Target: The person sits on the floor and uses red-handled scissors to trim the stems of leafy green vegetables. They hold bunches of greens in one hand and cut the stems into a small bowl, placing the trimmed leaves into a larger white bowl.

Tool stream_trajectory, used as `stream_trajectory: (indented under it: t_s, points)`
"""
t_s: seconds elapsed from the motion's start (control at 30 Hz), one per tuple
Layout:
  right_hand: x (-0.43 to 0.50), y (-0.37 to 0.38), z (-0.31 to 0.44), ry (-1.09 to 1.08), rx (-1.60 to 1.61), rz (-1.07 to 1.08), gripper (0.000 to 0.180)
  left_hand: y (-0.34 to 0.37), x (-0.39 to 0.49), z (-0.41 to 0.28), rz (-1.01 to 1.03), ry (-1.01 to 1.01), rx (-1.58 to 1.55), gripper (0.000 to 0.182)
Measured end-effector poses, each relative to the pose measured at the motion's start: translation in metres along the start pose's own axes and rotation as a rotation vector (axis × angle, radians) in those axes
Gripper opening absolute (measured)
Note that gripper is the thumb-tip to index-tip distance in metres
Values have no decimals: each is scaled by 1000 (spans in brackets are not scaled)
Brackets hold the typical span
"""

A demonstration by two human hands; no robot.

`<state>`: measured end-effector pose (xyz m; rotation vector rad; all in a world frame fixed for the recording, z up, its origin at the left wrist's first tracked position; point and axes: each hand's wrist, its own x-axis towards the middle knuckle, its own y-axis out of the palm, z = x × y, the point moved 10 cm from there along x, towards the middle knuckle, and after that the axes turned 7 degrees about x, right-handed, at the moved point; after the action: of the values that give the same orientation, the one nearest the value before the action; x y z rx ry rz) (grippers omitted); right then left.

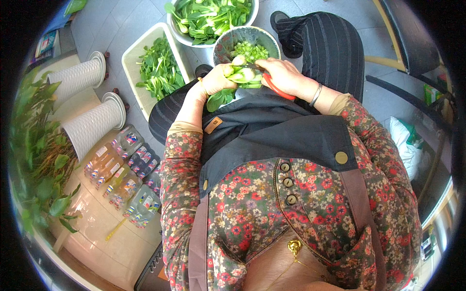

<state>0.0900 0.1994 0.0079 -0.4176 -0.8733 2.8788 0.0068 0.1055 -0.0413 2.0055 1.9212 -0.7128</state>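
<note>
My left hand [218, 80] is closed around several heads of bok choy [243, 74], their pale root ends pointing up and a leaf hanging below. My right hand [282, 74] grips scissors with red handles [278, 89]; the dark blades lie across the bok choy near its root ends. Both hands are at the near rim of a lined bucket [222, 43] that holds cut green pieces [253, 50]. Behind it stands a metal basin [171, 22] full of whole bok choy [209, 18]. Leafy greens [160, 69] lie in a pale plastic basket [131, 69] at the left.
Two white woven-pattern planters [96, 125] stand left, beside leafy plants [40, 145]. Packs of bottled drinks [123, 182] sit on the floor below them. A chair [393, 62] with a wooden frame and a white bag [402, 145] are at the right.
</note>
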Motion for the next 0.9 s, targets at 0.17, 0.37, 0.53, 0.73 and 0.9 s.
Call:
stream_trajectory:
  t_s: [0.17,0.37,0.53,0.73,0.9]
  points:
    - [-2,14,-5,33,22,29,29,7,4,5,27,22,19,39]
    - [-1,21,-4,40,-63,54,18,8,3,11,16,-18,2,39]
    - [3,34,-32,245,138,122,14,8,9,11,-19,-12,-40,36]
    - [2,9,-14,172,65,-15,15,-30,5,32,-277,-90,-117,42]
    - [0,3,-7,44,-48,-82,19,-47,4,29,-388,-2,-300,48]
